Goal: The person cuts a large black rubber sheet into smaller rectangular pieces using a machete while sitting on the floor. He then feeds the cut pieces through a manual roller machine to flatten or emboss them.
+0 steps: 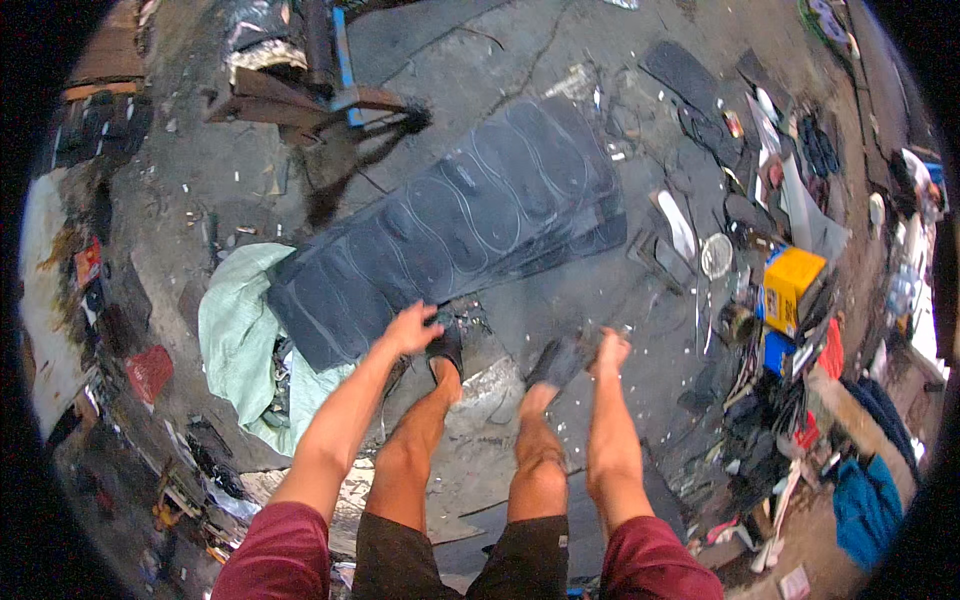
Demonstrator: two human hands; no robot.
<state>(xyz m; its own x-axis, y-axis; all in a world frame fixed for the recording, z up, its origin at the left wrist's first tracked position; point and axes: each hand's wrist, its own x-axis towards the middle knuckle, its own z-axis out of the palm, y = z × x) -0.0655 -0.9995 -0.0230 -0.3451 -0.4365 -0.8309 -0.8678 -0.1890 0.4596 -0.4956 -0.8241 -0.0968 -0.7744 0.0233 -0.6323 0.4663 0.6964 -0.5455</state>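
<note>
concrete floor (480, 60) below me, l hand (412, 328) fingers spread on dark rubber sheet (450, 220), r hand (610, 350) fingers apart, touching nothing.

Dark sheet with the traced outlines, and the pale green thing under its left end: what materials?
Dark sheet: looks like matte rubber or foam, dark grey; it lies limp on the floor, with pale sole-shaped outlines drawn across it. Can't tell which. Left hand reaches its near edge. Pale green cover: likely woven cloth or sacking; it's creased and folded.
</note>
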